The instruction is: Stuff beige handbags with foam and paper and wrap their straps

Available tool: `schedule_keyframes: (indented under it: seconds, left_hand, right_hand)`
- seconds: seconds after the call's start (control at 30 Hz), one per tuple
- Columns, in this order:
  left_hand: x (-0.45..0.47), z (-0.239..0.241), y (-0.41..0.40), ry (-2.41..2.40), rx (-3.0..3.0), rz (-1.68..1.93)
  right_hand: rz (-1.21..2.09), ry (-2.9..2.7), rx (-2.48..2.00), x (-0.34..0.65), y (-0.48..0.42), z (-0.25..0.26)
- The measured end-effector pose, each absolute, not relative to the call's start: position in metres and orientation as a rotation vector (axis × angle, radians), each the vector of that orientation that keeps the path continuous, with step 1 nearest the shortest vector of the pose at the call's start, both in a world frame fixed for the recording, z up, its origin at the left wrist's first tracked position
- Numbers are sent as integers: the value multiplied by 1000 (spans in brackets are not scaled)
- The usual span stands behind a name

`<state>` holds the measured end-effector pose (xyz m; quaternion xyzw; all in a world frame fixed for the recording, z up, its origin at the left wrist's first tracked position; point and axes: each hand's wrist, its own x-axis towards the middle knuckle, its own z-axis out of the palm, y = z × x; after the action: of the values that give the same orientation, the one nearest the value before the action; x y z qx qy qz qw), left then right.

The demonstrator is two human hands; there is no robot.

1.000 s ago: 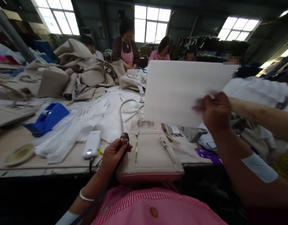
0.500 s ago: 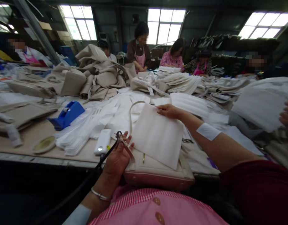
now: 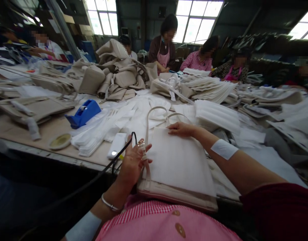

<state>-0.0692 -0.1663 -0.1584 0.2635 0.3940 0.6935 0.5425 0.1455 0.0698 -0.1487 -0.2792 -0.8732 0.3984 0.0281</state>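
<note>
Head view shows our left hand (image 3: pixel 134 161) half-curled, pinching the smooth beige strap (image 3: pixel 146 169) beside a thin black cord (image 3: pixel 124 150), while our right hand (image 3: pixel 180 129) rests flat, fingers spread, on the soft white sheet (image 3: pixel 179 160) covering the flat beige handbag (image 3: pixel 174 196) at the table (image 3: pixel 55 126) edge.

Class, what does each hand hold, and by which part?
Left hand pinches the handbag strap at its metal buckle; right hand presses flat on the white sheet's far edge, gripping nothing.

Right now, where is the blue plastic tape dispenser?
In the head view, the blue plastic tape dispenser sits left on the table, just beyond the round yellowish dish.
</note>
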Motion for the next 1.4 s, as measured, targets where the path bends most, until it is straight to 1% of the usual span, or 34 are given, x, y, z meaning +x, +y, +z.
schedule_keyframes:
  seconds: [0.07, 0.17, 0.27, 0.4, 0.5, 0.67, 0.7, 0.77, 0.83, 0.87, 0.93, 0.97, 1.03, 1.13, 1.2, 1.3, 1.33, 1.4]
  left_hand:
    - [-76, -156, -166, 992, 702, 1671]
    - [-82, -155, -166, 904, 642, 1604]
    - [-78, -158, -168, 880, 605, 1556]
    - [-81, -158, -173, 847, 737, 1654]
    - [-106, -149, -186, 820, 737, 1743]
    - [-168, -142, -246, 711, 380, 1691]
    - [-177, -144, -260, 708, 296, 1730]
    - [-187, -153, -284, 782, 22, 1951]
    - [-182, -165, -298, 1011, -431, 2122]
    - [-174, -171, -300, 1137, -662, 2043]
    - [-148, -180, -294, 1175, -787, 1693]
    - [-132, -183, -287, 1158, -694, 1549]
    - [-105, -183, -264, 1197, -271, 1374]
    - [-79, -178, -218, 1519, 544, 1201]
    - [-72, -174, -189, 1738, 1012, 1000]
    - [-67, -173, -162, 1912, 1409, 662]
    - [-67, -173, -158, 1955, 1493, 604]
    - [-67, -174, -155, 2017, 1633, 602]
  right_hand:
    - [1214, -2694, -866, 145, 67, -153]
    - [1195, -2697, -879, 146, 67, -156]
    - [1098, -2772, -867, 144, 67, -158]
    - [995, -2891, -781, 141, 65, -161]
    - [974, -2915, -746, 143, 63, -163]
    - [850, -2920, -799, 149, 62, -167]
    - [826, -2918, -813, 149, 62, -168]
    - [772, -2911, -838, 149, 61, -168]
    - [709, -2913, -856, 148, 61, -167]
    - [678, -2920, -862, 147, 61, -166]
    - [608, -2934, -882, 143, 62, -165]
    - [570, -2940, -892, 141, 62, -165]
    - [498, -2948, -889, 136, 61, -163]
    - [430, -2966, -870, 131, 56, -161]
    - [395, -2966, -886, 129, 51, -160]
    - [345, -2952, -917, 129, 41, -158]
    - [326, -2946, -929, 130, 38, -158]
    - [280, -2934, -951, 131, 31, -156]
